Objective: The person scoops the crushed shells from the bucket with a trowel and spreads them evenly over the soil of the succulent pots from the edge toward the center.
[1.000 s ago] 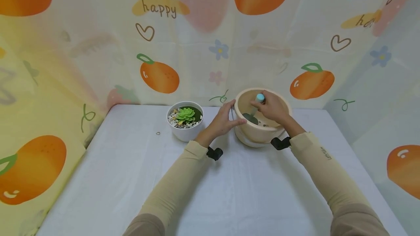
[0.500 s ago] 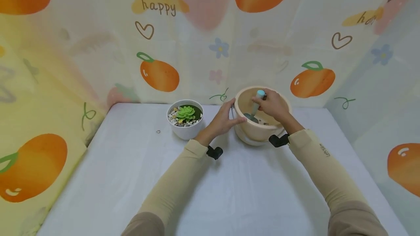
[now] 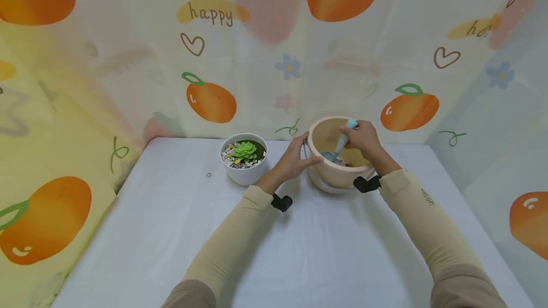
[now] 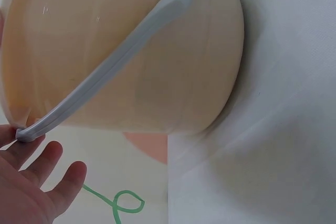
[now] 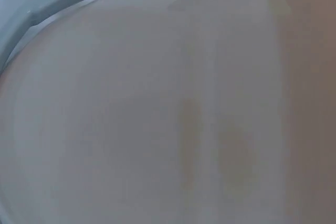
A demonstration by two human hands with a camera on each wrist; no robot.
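A beige bucket (image 3: 338, 177) with a grey handle (image 4: 115, 56) stands at the back of the table. My left hand (image 3: 292, 159) steadies its left side near the rim, thumb toward the front and fingers toward the back. In the left wrist view, the left fingers (image 4: 44, 161) are spread, some touching the handle's end. With my right hand (image 3: 366, 140) I grip a small blue shovel (image 3: 341, 145) by its handle inside the bucket. The shovel leans, its blade low among a few small bits at the bottom. The right wrist view shows mostly the blurred bucket wall (image 5: 121, 114).
Left of the bucket stands a white pot (image 3: 244, 175) with a green succulent (image 3: 244, 151) and pebbles. A tiny ring-like bit (image 3: 209, 175) lies on the white-covered table (image 3: 325, 251). Right behind the table hangs a fruit-printed cloth (image 3: 257, 84).
My right hand has moved slightly right, and the shovel leans further that way, its blade more visible. The left hand stays at the bucket's side.
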